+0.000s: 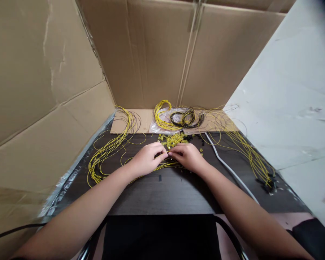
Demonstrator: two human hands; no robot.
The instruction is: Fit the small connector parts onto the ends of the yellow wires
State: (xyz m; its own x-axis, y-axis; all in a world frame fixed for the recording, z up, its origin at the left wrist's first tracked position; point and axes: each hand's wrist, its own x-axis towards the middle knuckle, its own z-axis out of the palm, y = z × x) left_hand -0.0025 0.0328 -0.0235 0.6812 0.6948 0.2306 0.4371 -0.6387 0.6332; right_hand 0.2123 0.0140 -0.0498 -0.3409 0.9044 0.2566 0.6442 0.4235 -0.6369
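Note:
At the middle of the dark table, my left hand and my right hand meet with their fingertips almost touching. Each is closed in a pinch, with thumb against forefinger. A bit of thin yellow wire shows at the fingertips, and its very end is too small to make out. Under and in front of the hands passes a bundle of yellow wires, which loops away to the left. Just beyond the fingers lies a heap of small yellow plastic pieces, with small black pieces beside it.
Coils of yellow wire and black wire lie on a plastic bag at the back. More wires with black ends spread at the right. A white cable crosses the table. Cardboard walls enclose the back and left.

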